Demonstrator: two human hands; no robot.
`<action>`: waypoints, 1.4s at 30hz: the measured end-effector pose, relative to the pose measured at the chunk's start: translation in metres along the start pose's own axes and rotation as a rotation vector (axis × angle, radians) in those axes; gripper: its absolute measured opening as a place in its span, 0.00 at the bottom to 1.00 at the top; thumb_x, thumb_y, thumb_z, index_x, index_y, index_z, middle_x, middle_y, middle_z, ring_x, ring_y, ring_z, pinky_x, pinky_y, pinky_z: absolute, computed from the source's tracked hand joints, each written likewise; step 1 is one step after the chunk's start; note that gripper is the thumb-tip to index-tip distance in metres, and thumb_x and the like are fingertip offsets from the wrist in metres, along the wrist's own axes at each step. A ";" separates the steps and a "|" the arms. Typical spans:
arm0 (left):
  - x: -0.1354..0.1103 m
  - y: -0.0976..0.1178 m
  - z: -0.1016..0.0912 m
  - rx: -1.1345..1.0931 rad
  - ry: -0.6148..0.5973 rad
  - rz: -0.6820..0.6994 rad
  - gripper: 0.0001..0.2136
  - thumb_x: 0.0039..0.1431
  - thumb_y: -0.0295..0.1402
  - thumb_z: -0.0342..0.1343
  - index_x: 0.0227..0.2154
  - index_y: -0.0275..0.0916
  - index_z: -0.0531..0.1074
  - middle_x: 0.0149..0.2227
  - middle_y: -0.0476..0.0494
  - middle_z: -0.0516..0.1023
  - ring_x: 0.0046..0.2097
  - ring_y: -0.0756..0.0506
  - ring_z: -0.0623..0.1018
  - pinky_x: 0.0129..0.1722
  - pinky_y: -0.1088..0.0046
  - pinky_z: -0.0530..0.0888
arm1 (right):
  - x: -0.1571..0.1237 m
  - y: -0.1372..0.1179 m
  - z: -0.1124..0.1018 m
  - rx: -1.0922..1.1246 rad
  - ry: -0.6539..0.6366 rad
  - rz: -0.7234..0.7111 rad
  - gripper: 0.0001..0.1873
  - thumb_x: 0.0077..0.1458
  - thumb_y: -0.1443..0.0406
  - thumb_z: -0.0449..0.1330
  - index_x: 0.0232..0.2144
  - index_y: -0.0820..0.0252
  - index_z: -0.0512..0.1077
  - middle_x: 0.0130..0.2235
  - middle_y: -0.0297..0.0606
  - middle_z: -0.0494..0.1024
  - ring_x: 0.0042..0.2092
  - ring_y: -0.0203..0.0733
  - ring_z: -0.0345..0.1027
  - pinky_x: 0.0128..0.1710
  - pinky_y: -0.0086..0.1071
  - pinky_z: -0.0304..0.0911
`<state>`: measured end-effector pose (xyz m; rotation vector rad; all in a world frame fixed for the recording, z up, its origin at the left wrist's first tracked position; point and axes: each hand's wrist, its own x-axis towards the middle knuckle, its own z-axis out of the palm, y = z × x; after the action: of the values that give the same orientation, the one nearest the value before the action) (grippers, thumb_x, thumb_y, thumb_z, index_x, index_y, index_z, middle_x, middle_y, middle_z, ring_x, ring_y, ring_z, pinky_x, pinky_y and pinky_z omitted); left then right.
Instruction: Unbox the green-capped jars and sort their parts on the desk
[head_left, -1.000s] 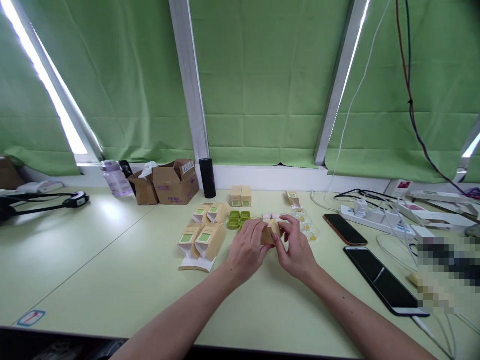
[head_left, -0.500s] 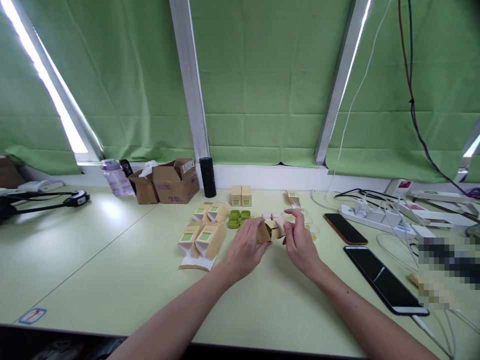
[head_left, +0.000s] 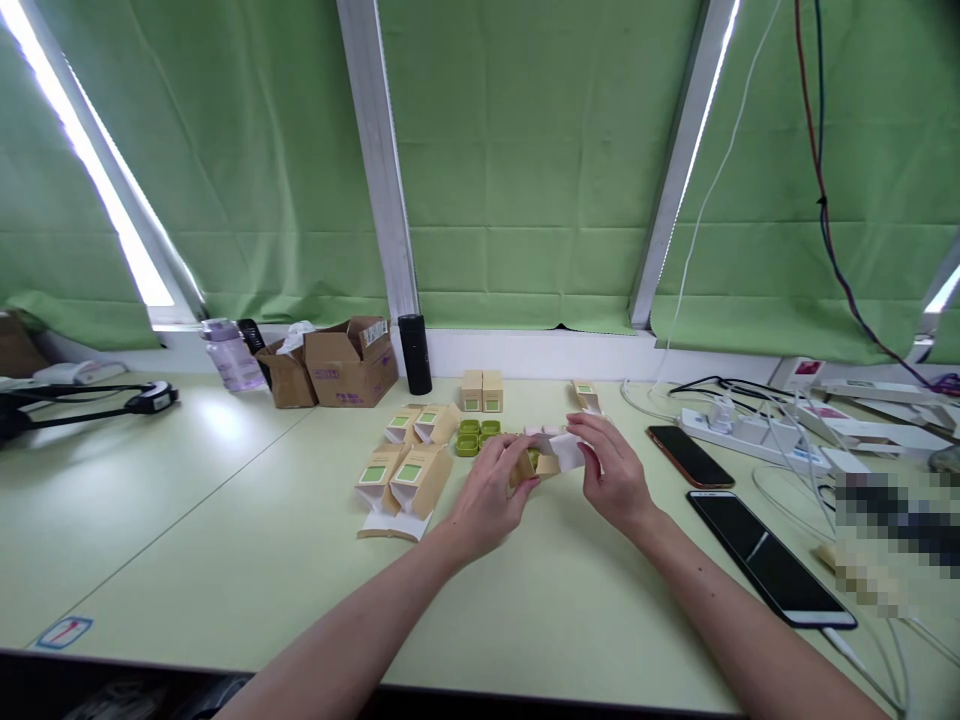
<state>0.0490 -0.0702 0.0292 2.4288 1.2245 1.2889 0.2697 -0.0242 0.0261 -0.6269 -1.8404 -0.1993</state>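
Observation:
My left hand (head_left: 493,492) grips a small kraft paper box (head_left: 523,468) by its body, with its open end toward the right. A green item shows inside the box. The fingers of my right hand (head_left: 611,468) pinch the box's white-lined end flap (head_left: 567,451), which stands out to the right. Behind my left hand sit green square containers (head_left: 468,437). Pale pink pieces (head_left: 541,431) lie behind the held box, partly hidden. To the left stand several kraft boxes with green labels (head_left: 421,478), the front ones with white-lined flaps spread on the table.
Two closed kraft boxes (head_left: 482,391) stand farther back, and one open box (head_left: 587,396) lies to their right. Two phones (head_left: 769,560), a power strip (head_left: 739,432) and loose cables occupy the right side. A black bottle (head_left: 415,354) and cardboard cartons (head_left: 351,362) line the back.
My right hand has drawn slightly to the right and turned, folding the flap outward so its white inner side shows. My left hand keeps hold of the box in nearly the same spot.

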 end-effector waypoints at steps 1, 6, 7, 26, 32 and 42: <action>0.000 -0.001 0.001 0.003 -0.007 0.002 0.27 0.66 0.27 0.58 0.65 0.49 0.61 0.58 0.38 0.71 0.62 0.38 0.70 0.62 0.52 0.72 | -0.001 0.002 0.000 -0.005 -0.025 -0.027 0.24 0.65 0.74 0.47 0.58 0.52 0.69 0.56 0.46 0.78 0.59 0.50 0.73 0.58 0.53 0.73; -0.002 -0.007 0.005 0.007 -0.015 0.000 0.32 0.66 0.28 0.57 0.70 0.48 0.55 0.60 0.36 0.69 0.63 0.37 0.69 0.63 0.50 0.71 | -0.004 0.006 0.001 -0.053 -0.099 -0.053 0.27 0.62 0.77 0.44 0.56 0.54 0.70 0.47 0.44 0.82 0.48 0.48 0.78 0.46 0.47 0.76; -0.002 -0.008 0.006 0.006 -0.017 -0.003 0.32 0.66 0.28 0.57 0.70 0.47 0.55 0.60 0.36 0.69 0.63 0.37 0.69 0.64 0.51 0.71 | -0.003 0.005 0.001 -0.061 -0.112 -0.041 0.26 0.61 0.77 0.45 0.55 0.54 0.70 0.46 0.44 0.82 0.46 0.48 0.78 0.44 0.46 0.76; -0.001 -0.015 0.008 -0.105 0.066 -0.037 0.30 0.65 0.25 0.55 0.68 0.46 0.57 0.60 0.35 0.67 0.63 0.37 0.69 0.63 0.50 0.70 | 0.006 -0.029 0.000 0.057 -0.282 0.121 0.18 0.66 0.72 0.51 0.55 0.52 0.66 0.38 0.39 0.75 0.40 0.48 0.68 0.42 0.42 0.65; -0.002 -0.018 0.007 -0.107 0.073 -0.047 0.33 0.62 0.21 0.56 0.68 0.47 0.57 0.60 0.36 0.66 0.64 0.37 0.68 0.65 0.50 0.70 | 0.006 -0.032 0.002 -0.010 -0.326 0.014 0.22 0.61 0.72 0.56 0.57 0.55 0.64 0.45 0.44 0.76 0.47 0.54 0.68 0.48 0.49 0.64; -0.002 -0.015 0.004 0.123 0.094 0.087 0.32 0.63 0.22 0.57 0.68 0.44 0.57 0.58 0.34 0.68 0.62 0.37 0.70 0.61 0.53 0.74 | 0.001 -0.032 0.006 -0.003 -0.225 0.066 0.13 0.62 0.70 0.58 0.49 0.55 0.68 0.46 0.45 0.77 0.47 0.53 0.69 0.46 0.47 0.68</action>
<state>0.0421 -0.0611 0.0185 2.5597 1.2698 1.4057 0.2483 -0.0488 0.0299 -0.7350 -2.0312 -0.0901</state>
